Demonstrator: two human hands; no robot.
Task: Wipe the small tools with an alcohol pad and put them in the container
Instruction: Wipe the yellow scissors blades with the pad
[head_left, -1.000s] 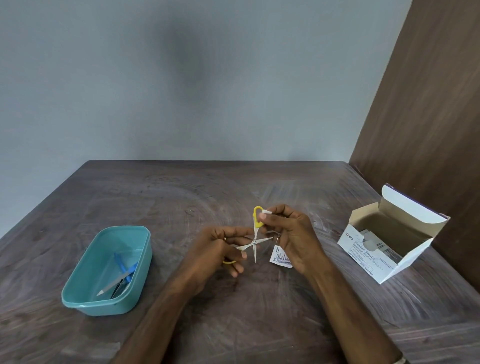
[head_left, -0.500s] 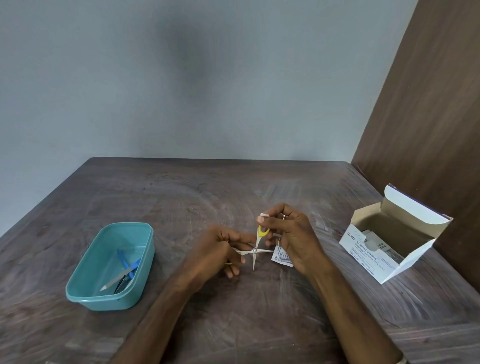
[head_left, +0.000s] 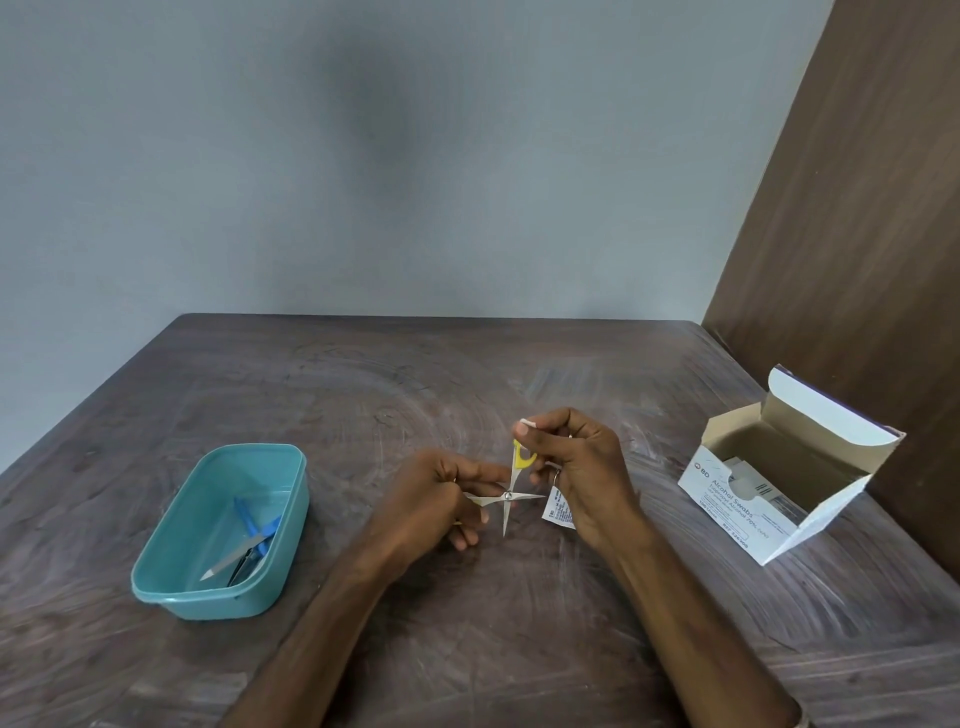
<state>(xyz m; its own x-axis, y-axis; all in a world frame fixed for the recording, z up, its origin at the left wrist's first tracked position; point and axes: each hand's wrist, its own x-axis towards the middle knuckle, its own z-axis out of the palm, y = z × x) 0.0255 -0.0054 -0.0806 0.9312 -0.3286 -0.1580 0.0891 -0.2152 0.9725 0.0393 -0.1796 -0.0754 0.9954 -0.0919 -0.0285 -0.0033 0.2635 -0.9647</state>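
Over a dark, streaked wooden desk (head_left: 363, 395) against a grey wall (head_left: 363, 156), the left hand (head_left: 441, 499) grips opened yellow-handled scissors (head_left: 511, 488), the right hand (head_left: 582, 467) pinches a white alcohol pad (head_left: 525, 424), right of the teal container (head_left: 291, 525).

We look down from a head-worn wide-angle camera, close above the table (head_left: 363, 395), facing the grey wall (head_left: 363, 156).
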